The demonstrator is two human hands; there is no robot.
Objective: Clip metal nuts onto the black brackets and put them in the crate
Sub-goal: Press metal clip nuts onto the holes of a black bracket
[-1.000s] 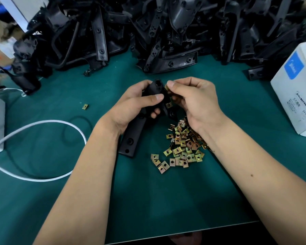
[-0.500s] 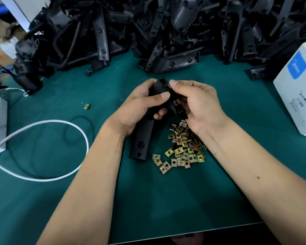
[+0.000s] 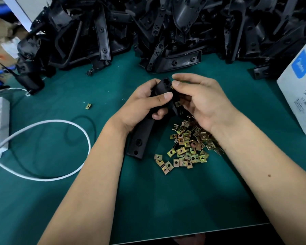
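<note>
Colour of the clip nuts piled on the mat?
Brassy yellow-gold, some tinged coppery or greenish: the pile of nuts, clearest in the head view, on the green mat.

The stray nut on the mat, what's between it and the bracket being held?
In the head view, only bare green mat lies between the stray nut and the bracket gripped by the left hand.

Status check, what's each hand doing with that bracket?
Left hand grips bracket. Right hand pinches at its top end; nut there barely visible. Nut pile beside, nothing blocking.
</note>
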